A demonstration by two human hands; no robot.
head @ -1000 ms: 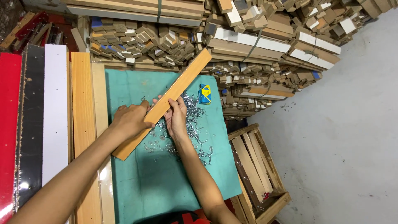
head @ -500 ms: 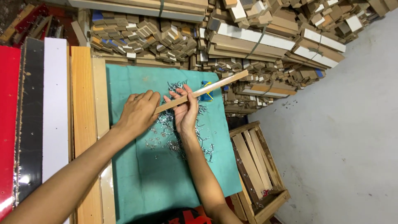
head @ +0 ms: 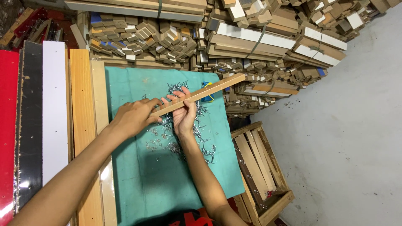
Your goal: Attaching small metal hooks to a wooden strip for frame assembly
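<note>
A narrow wooden strip (head: 199,94) is held edge-up above the bench (head: 142,184), which is covered by a teal cloth (head: 138,167). The strip runs diagonally — lower end near the left hand (head: 135,118), upper end reaching toward the stacked offcuts (head: 268,46) beyond the bench edge. The left hand is closed around the lower end, fingers curled over it. The right hand (head: 184,113) is closed on the strip near its middle, fingers wrapped up over the top edge, palm underneath. A loose heap of small metal hooks (head: 188,134) is spread on the cloth directly below both hands. A small blue-and-yellow object (head: 208,97) is partly hidden behind the strip. Long boards (head: 81,104) — red, black, white, plain wood — lie left of the cloth. A slatted wooden crate (head: 259,167) stands on the floor to the right.
</note>
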